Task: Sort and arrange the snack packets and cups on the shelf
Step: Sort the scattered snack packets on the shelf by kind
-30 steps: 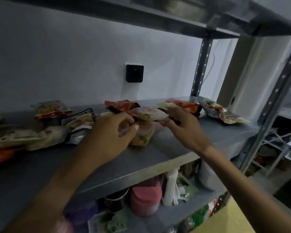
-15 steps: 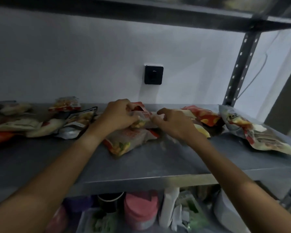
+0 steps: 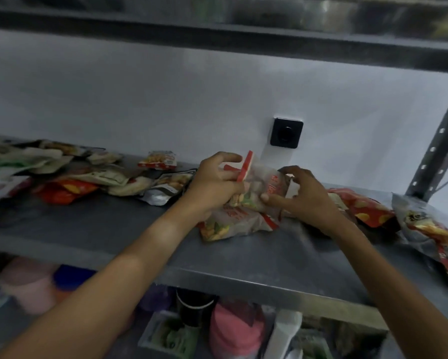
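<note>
Sorting appears to be at an early stage. Loose snack packets (image 3: 70, 177) lie heaped at the left of the shelf (image 3: 114, 229), others (image 3: 365, 208) sprawl at the right, and no tidy row is visible. Cups sit on the level below, blurred. At mid-shelf the left hand (image 3: 215, 185) has its grip clenched on a clear packet with red edging (image 3: 259, 185), raised on end above a similar packet (image 3: 233, 224) lying flat. The right hand (image 3: 303, 195) pinches the raised packet's far side. Both forearms reach forward, wrists level.
</note>
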